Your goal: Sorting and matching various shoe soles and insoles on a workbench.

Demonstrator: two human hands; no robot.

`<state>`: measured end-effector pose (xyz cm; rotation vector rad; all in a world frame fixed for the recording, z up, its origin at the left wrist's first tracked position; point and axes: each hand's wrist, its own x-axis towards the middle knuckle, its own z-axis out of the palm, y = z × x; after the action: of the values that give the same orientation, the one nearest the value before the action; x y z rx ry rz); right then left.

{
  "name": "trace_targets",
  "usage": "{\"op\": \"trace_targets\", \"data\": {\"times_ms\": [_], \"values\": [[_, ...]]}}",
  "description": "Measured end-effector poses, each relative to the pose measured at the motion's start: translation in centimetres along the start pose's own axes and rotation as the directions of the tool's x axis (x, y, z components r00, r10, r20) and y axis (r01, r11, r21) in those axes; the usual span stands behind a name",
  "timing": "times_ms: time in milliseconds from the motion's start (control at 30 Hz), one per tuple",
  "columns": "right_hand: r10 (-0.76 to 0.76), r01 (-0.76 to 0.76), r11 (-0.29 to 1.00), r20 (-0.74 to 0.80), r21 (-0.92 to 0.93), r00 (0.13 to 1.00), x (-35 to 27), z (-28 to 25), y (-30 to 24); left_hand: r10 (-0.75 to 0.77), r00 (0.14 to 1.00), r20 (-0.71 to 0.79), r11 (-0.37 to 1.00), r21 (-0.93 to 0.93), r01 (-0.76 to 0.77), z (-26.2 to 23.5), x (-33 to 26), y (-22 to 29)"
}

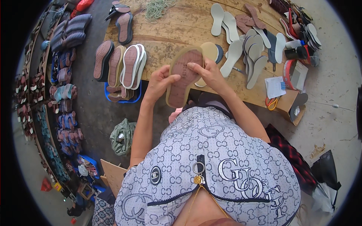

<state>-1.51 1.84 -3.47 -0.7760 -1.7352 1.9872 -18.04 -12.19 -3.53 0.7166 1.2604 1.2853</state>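
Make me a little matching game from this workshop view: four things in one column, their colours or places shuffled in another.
Things
1. Held shoe sole
2. Tangled strands
3. Crumpled green bag
4. Cardboard box

Clues
A. At the near right corner of the wooden table
B. Reddish-brown top, tan rim
C. On the floor
D. By the picture's top edge

Pairs: 1-B, 2-D, 3-C, 4-A

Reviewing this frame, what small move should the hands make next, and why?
Probably a gentle thumb press along the edge of the pinkish-brown, tan-rimmed shoe sole. The left hand and right hand grip it from opposite sides, and both thumbs already lie on its face, so pressing needs no regrip.
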Motion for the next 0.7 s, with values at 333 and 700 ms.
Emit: {"op": "trace_targets", "data": {"times_ms": [333,700], "values": [[0.309,-0.163,0.792,-0.156,0.588,0.938,3.6,-1.8,1.6,-0.335,0.934,0.122,0.296,-0.928,0.228,5.5,3.0,-7.4],[-0.445,0.194,0.055,0.150,-0.979,0.883,10.6,-3.2,13.1,-0.136,0.917,0.376,-0.413,-0.862,0.292,6.3,-0.2,-10.0]]}}
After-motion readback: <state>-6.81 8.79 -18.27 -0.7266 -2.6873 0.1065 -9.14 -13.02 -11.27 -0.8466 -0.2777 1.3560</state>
